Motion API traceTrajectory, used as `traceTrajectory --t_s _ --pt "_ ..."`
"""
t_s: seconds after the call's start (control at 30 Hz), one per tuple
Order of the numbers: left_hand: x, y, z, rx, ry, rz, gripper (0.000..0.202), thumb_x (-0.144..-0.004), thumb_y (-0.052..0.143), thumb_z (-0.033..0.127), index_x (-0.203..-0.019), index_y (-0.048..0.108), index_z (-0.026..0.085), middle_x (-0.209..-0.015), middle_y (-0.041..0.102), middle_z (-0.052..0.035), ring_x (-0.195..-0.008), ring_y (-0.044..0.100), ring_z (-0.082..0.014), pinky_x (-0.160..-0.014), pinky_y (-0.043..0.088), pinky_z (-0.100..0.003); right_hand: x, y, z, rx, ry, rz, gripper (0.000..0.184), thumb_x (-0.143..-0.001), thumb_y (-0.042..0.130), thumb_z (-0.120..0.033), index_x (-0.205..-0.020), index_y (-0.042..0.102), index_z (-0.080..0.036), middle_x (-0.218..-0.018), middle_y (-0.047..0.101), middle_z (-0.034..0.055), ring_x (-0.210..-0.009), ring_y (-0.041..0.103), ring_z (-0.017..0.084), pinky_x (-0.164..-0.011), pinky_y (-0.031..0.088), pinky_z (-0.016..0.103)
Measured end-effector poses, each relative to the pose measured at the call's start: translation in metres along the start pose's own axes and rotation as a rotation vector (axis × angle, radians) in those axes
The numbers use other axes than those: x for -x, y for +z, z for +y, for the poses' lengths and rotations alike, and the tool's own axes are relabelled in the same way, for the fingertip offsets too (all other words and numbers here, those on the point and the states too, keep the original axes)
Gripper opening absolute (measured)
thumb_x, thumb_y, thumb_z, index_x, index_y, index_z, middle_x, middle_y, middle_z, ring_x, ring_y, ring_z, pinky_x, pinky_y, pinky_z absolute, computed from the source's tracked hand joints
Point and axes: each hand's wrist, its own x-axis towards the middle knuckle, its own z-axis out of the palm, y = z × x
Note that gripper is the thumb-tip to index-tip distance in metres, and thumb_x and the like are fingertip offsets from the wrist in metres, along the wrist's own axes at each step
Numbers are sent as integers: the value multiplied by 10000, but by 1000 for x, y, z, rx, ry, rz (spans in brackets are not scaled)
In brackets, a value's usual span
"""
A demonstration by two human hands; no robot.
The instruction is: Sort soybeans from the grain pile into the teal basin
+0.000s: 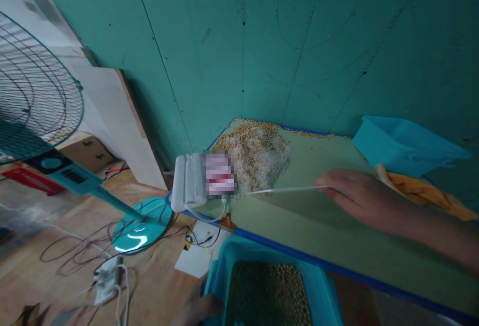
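Head view, right hand [359,197] pinching stick [288,189], left hand [197,307] at tub [218,272], grip unclear, label [220,173] blurred.

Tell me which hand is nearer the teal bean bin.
Left. The left hand rests against the teal bin at its left edge; the right hand is over the green table, holding a white stick.

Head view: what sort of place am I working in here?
Likely an improvised sorting corner indoors: heap of beans on a green table, blue tub of beans, standing fan beside loose cables.
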Motion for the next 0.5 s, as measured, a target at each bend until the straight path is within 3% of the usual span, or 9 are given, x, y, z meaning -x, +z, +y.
traceTrajectory --t_s 0.17,0.27,0.33,0.5 --pt "3 -1 -4 77 19 91 177 -371 493 13 -328 567 168 -304 463 77 -358 309 -59 -386 271 -184 0 0 -2 14 -4 -7 173 -844 364 -172 -849 536 -183 -764 631 43 -746 592 166 -656 468 314" --pt "1 -4 -9 116 -9 28 144 -387 468 66 -345 526 191 -313 457 71 -341 331 -85 -420 357 -232 1 0 -3 12 -7 -11 178 -840 358 -155 -845 533 -188 -767 634 40 -737 591 163 -654 466 316" --pt "-1 -6 -12 132 -2 23 145 -393 476 69 -394 532 203 -357 512 60 -386 429 -123 -446 383 -249 1 -1 -4 17 -15 -20 173 -832 368 -146 -846 534 -190 -769 637 36 -727 593 161 -646 470 313" --pt "-6 -9 -14 144 -2 24 201 -379 466 -8 -371 515 187 -286 474 74 -365 445 -117 -397 334 -207 2 -2 -5 25 -40 -14 171 -820 375 -128 -848 534 -184 -776 642 42 -734 596 170 -649 477 322"
